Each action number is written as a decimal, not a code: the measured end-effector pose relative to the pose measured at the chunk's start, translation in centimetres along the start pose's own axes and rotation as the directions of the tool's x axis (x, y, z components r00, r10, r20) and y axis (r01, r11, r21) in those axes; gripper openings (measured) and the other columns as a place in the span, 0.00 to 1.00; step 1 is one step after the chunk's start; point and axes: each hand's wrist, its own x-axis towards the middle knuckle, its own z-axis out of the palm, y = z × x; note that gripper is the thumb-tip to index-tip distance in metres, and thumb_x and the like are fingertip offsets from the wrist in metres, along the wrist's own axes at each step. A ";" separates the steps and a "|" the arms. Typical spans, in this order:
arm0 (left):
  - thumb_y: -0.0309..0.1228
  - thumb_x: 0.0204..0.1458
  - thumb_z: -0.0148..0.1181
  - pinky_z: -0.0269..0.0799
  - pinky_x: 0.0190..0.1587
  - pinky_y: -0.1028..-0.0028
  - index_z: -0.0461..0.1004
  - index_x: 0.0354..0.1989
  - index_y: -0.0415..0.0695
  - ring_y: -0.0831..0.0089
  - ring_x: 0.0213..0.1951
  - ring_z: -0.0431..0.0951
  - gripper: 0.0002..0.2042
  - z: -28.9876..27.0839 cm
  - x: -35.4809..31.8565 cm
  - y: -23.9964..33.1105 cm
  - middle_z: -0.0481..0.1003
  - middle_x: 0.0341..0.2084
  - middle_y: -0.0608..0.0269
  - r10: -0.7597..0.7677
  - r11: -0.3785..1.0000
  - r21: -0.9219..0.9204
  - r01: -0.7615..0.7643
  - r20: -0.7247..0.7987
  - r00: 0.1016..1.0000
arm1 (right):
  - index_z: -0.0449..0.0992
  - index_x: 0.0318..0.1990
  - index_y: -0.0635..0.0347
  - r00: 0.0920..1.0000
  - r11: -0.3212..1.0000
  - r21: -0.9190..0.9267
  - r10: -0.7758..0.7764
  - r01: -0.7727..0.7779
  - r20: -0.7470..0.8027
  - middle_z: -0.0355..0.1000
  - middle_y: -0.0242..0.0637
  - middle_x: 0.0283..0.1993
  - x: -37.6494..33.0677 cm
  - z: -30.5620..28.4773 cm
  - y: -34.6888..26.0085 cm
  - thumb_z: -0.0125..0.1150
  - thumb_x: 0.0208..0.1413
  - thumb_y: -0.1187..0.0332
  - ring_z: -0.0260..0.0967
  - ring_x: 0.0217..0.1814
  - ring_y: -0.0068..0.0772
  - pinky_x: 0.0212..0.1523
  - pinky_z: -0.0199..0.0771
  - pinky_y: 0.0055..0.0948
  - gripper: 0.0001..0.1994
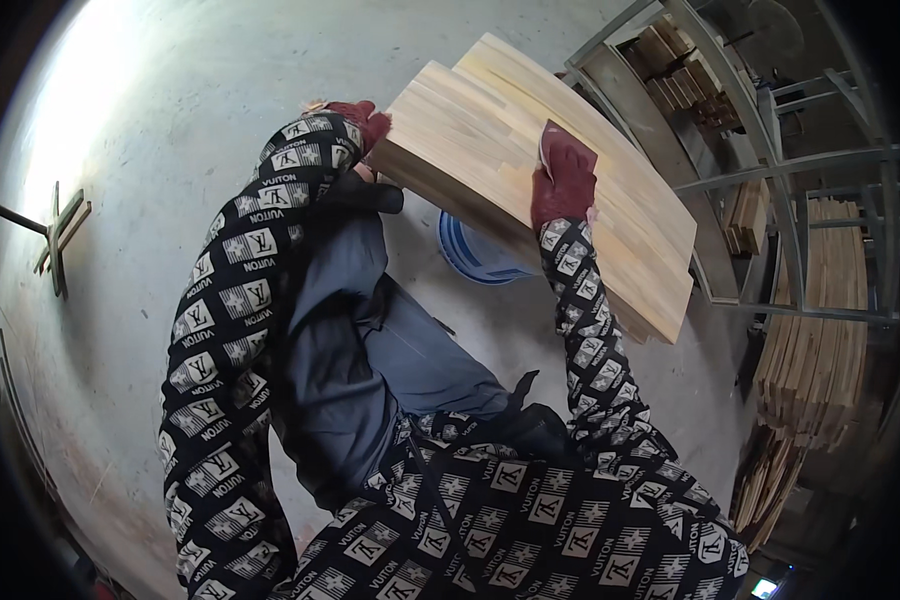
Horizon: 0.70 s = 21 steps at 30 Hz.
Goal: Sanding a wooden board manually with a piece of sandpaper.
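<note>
A stack of pale wooden panels [630, 200], made of joined strips, lies at a slant in front of me. My left hand [370, 122], in a dark red glove, is closed at the panels' left end, its fingers curled against the edge. On the top face, my right hand [565, 190], gloved in the same red, presses down a reddish-brown sheet of sandpaper [558, 143]. One corner of the sheet sticks out past the fingers. Below the panels' near edge part of a blue round tub [455, 250] shows; the rest is hidden.
A grey metal rack [788, 175] stands close to the panels' right side, with wood blocks [705, 95] on it. Bundles of long wood strips [815, 340] lie further right. On the floor at far left is a crossed-leg stand [58, 235].
</note>
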 end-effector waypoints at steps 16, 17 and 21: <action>0.55 0.62 0.47 0.65 0.58 0.47 0.60 0.68 0.53 0.52 0.54 0.79 0.30 -1.8 1.3 -0.7 0.78 0.51 0.51 -0.298 0.954 -0.172 0.245 -0.455 0.839 | 0.76 0.59 0.54 0.965 0.923 0.296 -0.262 0.247 0.009 0.71 0.46 0.62 0.6 2.8 -11.6 0.69 0.45 0.68 0.64 0.68 0.54 0.69 0.59 0.52 0.28; 0.56 0.62 0.47 0.62 0.60 0.46 0.60 0.68 0.55 0.54 0.54 0.79 0.30 -1.4 1.4 -0.7 0.77 0.51 0.53 -0.302 0.953 -0.164 0.255 -0.449 0.841 | 0.77 0.58 0.54 0.965 0.931 0.254 -0.257 0.263 -0.057 0.72 0.47 0.61 -0.9 1.5 -8.7 0.69 0.45 0.69 0.65 0.67 0.55 0.68 0.60 0.52 0.27; 0.57 0.63 0.46 0.69 0.57 0.46 0.60 0.68 0.54 0.46 0.55 0.78 0.30 -0.9 1.6 -1.4 0.77 0.52 0.46 -0.317 0.948 -0.141 0.284 -0.383 0.868 | 0.74 0.62 0.53 0.999 0.989 0.141 0.038 -0.036 -0.015 0.71 0.46 0.64 -7.0 -5.1 5.3 0.62 0.48 0.77 0.63 0.69 0.56 0.69 0.60 0.49 0.29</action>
